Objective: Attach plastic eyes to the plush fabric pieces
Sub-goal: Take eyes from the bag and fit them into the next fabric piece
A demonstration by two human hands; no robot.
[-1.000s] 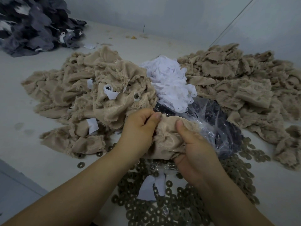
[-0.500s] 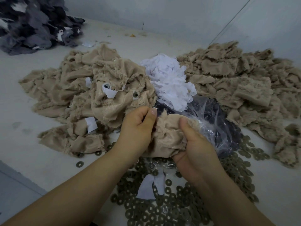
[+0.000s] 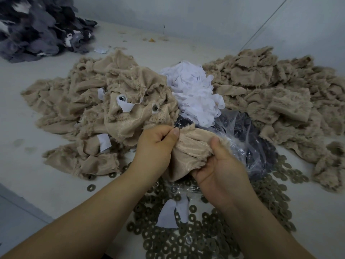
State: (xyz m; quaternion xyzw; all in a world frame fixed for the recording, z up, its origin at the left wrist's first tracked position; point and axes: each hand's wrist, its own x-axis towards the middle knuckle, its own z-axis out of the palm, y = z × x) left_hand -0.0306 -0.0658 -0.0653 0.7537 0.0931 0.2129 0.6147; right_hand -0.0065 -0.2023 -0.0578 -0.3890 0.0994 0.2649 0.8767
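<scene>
The left hand (image 3: 156,144) and right hand (image 3: 220,172) both pinch one crumpled beige plush fabric piece (image 3: 190,150) at frame centre, probably stretching it to seat an eye, above the scattered olive ring washers (image 3: 186,240) at lower centre.

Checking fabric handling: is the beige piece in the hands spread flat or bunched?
Bunched: the beige piece is gathered into folds between the left hand and right hand.

Both forearms reach forward, bare. The left hand (image 3: 155,142) is curled, thumb pinching. The right hand (image 3: 220,169) grips, thumb up.
</scene>
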